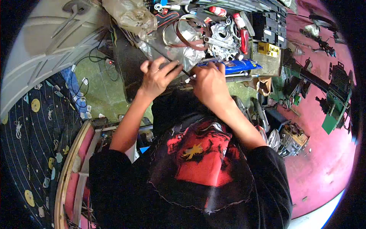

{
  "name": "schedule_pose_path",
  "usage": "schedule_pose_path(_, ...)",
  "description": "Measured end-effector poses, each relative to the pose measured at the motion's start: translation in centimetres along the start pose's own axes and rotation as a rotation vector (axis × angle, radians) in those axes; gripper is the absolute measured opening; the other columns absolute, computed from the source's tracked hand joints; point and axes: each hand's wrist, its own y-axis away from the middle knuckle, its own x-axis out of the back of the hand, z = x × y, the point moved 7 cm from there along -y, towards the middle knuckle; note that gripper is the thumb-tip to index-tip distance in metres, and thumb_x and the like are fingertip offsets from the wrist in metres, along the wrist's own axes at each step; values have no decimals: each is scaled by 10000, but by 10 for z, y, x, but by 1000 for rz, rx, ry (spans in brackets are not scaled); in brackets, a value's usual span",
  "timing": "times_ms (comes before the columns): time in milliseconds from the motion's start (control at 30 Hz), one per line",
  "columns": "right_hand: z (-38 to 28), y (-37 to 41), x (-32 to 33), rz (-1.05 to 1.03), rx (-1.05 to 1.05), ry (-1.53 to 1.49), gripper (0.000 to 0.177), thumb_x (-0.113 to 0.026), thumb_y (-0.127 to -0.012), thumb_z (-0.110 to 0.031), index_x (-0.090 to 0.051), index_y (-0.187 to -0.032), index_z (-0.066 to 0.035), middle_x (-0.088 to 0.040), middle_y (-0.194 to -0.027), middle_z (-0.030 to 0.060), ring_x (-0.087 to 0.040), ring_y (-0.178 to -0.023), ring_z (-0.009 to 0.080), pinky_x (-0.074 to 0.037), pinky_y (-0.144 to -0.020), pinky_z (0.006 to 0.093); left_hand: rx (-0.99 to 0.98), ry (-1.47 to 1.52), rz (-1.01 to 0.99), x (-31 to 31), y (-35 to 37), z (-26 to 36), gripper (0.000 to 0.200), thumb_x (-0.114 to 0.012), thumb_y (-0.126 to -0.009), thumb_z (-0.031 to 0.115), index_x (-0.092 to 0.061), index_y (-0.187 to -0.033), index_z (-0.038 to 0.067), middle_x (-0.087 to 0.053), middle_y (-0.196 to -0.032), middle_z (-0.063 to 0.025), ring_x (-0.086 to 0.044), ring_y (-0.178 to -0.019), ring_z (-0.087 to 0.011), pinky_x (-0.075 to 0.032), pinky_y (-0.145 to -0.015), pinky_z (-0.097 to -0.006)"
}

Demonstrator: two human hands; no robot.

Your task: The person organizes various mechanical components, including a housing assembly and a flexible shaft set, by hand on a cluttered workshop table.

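Observation:
My left hand (157, 77) is raised over the front part of the dark worktable (127, 72), its fingers apart beside a thin dark rod (162, 54). The rod runs diagonally from the upper left down to my right hand (211, 83). That hand is closed round the rod's lower end, with its fingers curled. Just behind and right of it lies a blue packet (242, 66). Clear plastic bags (188, 57) sit beyond both hands, next to a brown strap coil (182, 39) and a metal engine part (222, 36).
A crumpled plastic bag (131, 17) is at the table's back left. Black boxes (267, 28), a yellow box (268, 49) and a red-handled tool (244, 41) stand at the right. A wooden crate of metal parts (295, 139) is lower right. A cable hangs at the left.

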Motion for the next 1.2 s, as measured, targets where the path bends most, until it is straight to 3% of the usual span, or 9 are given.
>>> schedule_pose_path(33,6,7,7,25,-22,-32,142,-637,-838,-92,-748,-927,-87,-748,-857,140,-698,-960,330,-448,-978,506,0,-2,2,4,-3,7,333,-614,-938,283,-778,-1219,356,-699,-1271,166,-521,-1188,-148,-280,-990,-459)
schedule_pose_path(300,65,60,33,17,-96,-38,220,-755,-797,-119,-763,-1010,-68,-772,-991,108,-656,-1094,332,-449,-996,489,-63,66,92,11,-40,77,331,-674,-872,277,-816,-1167,319,-732,-1192,161,-538,-1081,-128,-289,-965,-429)
schedule_pose_path(367,79,69,40,-7,-120,-26,251,-772,-786,-138,-778,-1029,-75,-774,-990,105,-660,-1088,333,-451,-997,484,-73,84,75,2,-47,93,322,-674,-889,292,-785,-1191,304,-697,-1224,145,-541,-1174,-141,-308,-979,-454)
schedule_pose_path(467,114,82,47,-111,-219,-42,231,-848,-798,-198,-805,-996,-90,-777,-1036,102,-654,-1088,337,-440,-1013,487,-113,52,121,-7,-64,122,301,-682,-882,294,-784,-1165,291,-691,-1210,138,-545,-1184,-135,-308,-983,-453)
schedule_pose_path(600,167,88,60,-27,-88,-140,182,-850,-792,-170,-782,-932,-76,-767,-974,80,-658,-1012,305,-431,-1011,465,-72,6,117,-22,-90,157,303,-694,-873,284,-783,-1162,268,-693,-1199,123,-560,-1174,-131,-287,-989,-452)
schedule_pose_path(767,249,102,75,114,39,-257,184,-860,-765,-128,-769,-917,-80,-722,-878,56,-644,-964,282,-412,-1014,440,69,8,52,-44,-130,195,323,-689,-878,241,-780,-1188,228,-707,-1186,106,-576,-1148,-138,-274,-994,-446)
schedule_pose_path(867,304,116,75,135,102,-210,228,-843,-755,-129,-775,-971,-99,-671,-921,79,-605,-1040,314,-381,-1061,497,113,-24,2,-67,-149,212,338,-688,-873,237,-777,-1199,231,-708,-1173,103,-579,-1137,-147,-276,-1005,-455)
schedule_pose_path(1133,468,166,92,263,81,-120,262,-816,-716,-131,-744,-965,-95,-625,-948,76,-589,-1054,300,-372,-1063,480,220,-52,-15,-94,-197,229,304,-782,-841,218,-788,-1145,204,-732,-1112,72,-605,-1100,-184,-312,-999,-447)
schedule_pose_path(1200,498,175,91,260,40,-32,246,-805,-729,-130,-740,-962,-89,-629,-955,80,-594,-1046,310,-377,-1055,475,330,36,-112,-107,-209,231,315,-817,-839,216,-799,-1152,183,-741,-1086,39,-601,-1108,-204,-309,-1004,-427)
